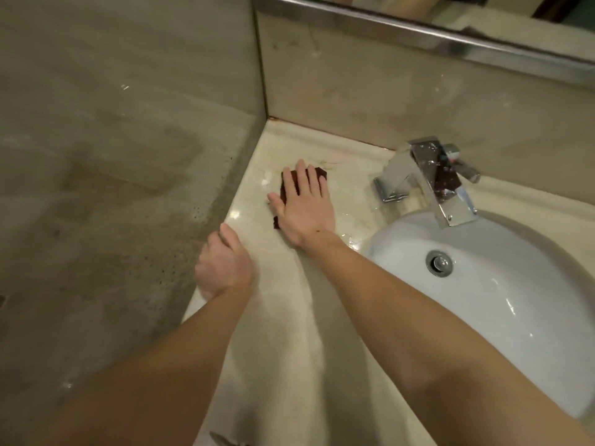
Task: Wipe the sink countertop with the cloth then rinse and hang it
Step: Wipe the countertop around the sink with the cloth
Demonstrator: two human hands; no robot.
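The dark red cloth (287, 188) lies flat on the countertop (322, 317) to the left of the basin (483, 284), toward the far corner by the wall. The right hand (302, 204) presses it down with fingers spread flat, palm on top, not gripping. The left hand (222, 263) rests loosely curled on the near left edge of the counter, holding nothing. Wiping is the step in hand. To do it well, the person should likely keep even palm pressure, work from the far corner toward the basin, and sweep the water patches near the tap (428, 178) into it.
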